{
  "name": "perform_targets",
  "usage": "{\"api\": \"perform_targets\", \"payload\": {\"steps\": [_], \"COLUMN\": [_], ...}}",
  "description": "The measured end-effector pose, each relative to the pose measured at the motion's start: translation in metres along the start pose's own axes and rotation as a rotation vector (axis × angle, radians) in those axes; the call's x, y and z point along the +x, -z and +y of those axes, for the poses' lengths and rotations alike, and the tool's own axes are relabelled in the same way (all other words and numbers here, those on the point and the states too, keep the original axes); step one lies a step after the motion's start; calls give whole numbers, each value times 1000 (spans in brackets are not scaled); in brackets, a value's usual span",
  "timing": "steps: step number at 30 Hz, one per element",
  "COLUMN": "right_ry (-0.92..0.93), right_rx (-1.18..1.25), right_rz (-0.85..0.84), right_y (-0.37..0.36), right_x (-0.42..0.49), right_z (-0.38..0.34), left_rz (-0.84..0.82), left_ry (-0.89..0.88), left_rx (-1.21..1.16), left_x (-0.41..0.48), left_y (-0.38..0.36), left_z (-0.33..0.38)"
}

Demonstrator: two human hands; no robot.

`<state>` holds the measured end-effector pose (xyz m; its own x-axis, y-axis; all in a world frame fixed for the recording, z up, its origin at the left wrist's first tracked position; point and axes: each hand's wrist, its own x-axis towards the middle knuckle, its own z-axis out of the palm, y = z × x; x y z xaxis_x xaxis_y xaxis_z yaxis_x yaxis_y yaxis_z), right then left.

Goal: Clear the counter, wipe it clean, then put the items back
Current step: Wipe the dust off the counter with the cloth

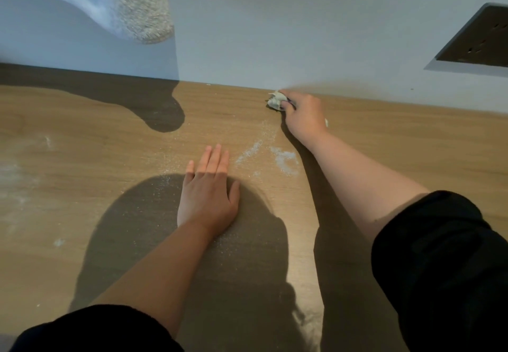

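Note:
The wooden counter point(96, 137) runs across the view with white powder point(286, 160) scattered in streaks near its middle and faint smears at the left. My right hand point(303, 116) reaches to the back edge by the wall and grips a crumpled pale wipe point(275, 100), pressing it on the counter. My left hand point(209, 195) lies flat on the counter with straight fingers, holding nothing.
A white wall point(302, 35) rises behind the counter. A dark socket plate point(479, 39) is mounted on it at the right. A pale fuzzy cloth point(137, 5) hangs at the top left and casts a shadow on the counter.

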<state>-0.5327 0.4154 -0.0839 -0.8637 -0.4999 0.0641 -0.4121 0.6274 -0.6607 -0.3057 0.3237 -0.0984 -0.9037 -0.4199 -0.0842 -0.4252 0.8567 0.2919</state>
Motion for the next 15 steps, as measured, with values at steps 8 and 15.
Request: {"api": "perform_targets", "payload": {"steps": [8,15], "right_ry": [138,-73], "right_rx": [11,179], "right_rz": [-331,-56], "right_y": [-2,32], "right_x": [-67,-38], "right_z": [-17,1], "left_rz": [-18,-18], "left_ry": [15,14], "left_rx": [10,13], "left_x": [0,-1], "left_y": [2,2], "left_z": [1,1]}}
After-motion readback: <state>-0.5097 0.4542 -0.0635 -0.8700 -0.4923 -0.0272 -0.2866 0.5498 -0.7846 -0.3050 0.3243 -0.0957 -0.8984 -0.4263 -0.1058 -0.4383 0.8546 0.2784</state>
